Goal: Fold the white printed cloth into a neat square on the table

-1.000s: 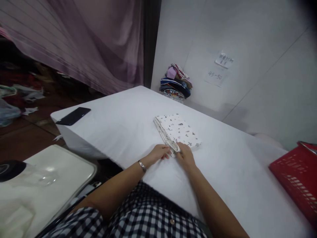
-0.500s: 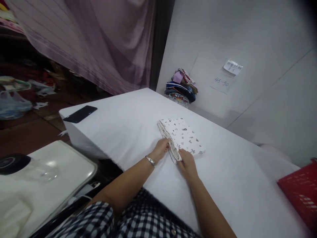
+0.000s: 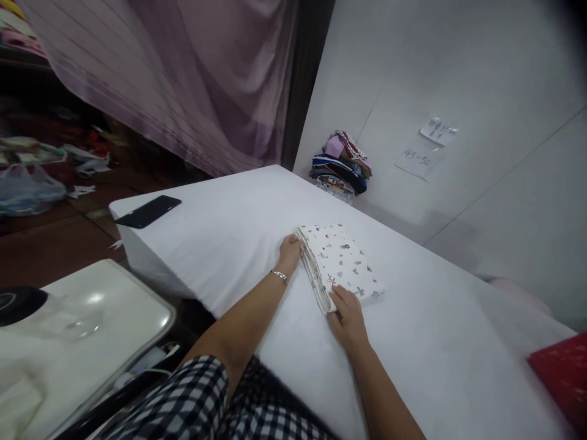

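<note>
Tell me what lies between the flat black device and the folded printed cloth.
In the head view, white tabletop runs from the flat black device to the left hand, which is at the layered edge of the printed cloth.

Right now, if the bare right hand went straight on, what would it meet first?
The folded white cloth with small dark printed motifs, whose near end the right hand is touching; beyond, along its layered edge, probably the bare left hand, though depth is hard to judge.
</note>
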`<action>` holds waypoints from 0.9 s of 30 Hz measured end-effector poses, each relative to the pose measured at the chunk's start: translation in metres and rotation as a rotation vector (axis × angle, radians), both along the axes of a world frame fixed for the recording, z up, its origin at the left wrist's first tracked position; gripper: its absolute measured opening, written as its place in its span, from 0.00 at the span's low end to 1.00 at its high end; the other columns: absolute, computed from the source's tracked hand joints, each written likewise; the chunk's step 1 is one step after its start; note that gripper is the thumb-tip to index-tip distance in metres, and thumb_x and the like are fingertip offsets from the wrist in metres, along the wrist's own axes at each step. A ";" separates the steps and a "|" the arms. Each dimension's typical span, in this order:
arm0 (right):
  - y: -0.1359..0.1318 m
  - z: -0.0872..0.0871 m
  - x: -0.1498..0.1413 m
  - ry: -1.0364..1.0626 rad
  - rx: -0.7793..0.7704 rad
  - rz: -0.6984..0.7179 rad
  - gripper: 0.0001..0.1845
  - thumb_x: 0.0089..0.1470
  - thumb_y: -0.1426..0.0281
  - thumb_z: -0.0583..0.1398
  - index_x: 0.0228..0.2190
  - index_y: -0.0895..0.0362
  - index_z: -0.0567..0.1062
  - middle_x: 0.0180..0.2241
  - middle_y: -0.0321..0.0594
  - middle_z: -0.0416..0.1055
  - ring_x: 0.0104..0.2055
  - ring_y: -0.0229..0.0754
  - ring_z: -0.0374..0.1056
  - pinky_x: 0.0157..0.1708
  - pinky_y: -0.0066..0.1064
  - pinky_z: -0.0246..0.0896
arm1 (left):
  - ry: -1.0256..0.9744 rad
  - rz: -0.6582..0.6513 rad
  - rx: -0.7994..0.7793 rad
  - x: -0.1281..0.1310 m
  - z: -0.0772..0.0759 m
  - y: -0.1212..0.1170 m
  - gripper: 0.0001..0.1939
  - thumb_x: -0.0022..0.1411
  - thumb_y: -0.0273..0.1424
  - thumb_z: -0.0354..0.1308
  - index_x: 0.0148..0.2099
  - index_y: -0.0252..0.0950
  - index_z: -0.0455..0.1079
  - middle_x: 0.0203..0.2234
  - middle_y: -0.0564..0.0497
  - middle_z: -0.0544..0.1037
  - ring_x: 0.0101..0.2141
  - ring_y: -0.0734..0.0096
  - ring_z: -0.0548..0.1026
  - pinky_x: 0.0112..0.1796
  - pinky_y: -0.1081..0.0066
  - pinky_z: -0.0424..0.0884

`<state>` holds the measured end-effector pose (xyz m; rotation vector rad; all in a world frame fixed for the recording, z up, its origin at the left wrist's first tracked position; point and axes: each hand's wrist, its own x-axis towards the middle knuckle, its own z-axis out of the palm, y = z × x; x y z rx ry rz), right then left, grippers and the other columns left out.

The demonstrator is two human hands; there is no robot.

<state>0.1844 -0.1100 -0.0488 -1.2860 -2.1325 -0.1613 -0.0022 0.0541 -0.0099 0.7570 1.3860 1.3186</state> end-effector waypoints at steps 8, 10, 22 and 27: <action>-0.001 0.001 -0.001 -0.049 -0.014 0.000 0.30 0.52 0.76 0.52 0.57 0.53 0.62 0.56 0.46 0.64 0.60 0.51 0.58 0.57 0.52 0.52 | 0.304 -0.062 0.031 -0.012 -0.001 0.023 0.05 0.49 0.28 0.59 0.30 0.35 0.76 0.31 0.48 0.80 0.35 0.66 0.75 0.35 0.72 0.67; -0.001 0.001 -0.001 -0.042 -0.008 -0.003 0.29 0.52 0.76 0.52 0.56 0.52 0.64 0.56 0.45 0.64 0.60 0.51 0.58 0.57 0.52 0.52 | 0.351 -0.084 0.013 -0.013 -0.001 0.029 0.06 0.48 0.28 0.59 0.31 0.35 0.77 0.30 0.48 0.80 0.33 0.66 0.75 0.34 0.72 0.67; -0.001 0.000 0.000 -0.046 0.009 0.003 0.28 0.52 0.75 0.53 0.56 0.52 0.65 0.56 0.45 0.65 0.60 0.50 0.58 0.57 0.51 0.52 | 0.455 -0.131 -0.018 -0.006 -0.002 0.051 0.05 0.49 0.27 0.57 0.26 0.34 0.75 0.24 0.45 0.78 0.31 0.64 0.75 0.32 0.71 0.65; -0.001 0.001 -0.001 -0.041 0.008 0.004 0.29 0.53 0.75 0.52 0.57 0.51 0.64 0.56 0.45 0.65 0.60 0.50 0.58 0.57 0.51 0.52 | 0.428 -0.111 -0.059 -0.014 -0.001 0.063 0.08 0.51 0.31 0.57 0.26 0.32 0.73 0.24 0.44 0.76 0.34 0.61 0.74 0.31 0.70 0.64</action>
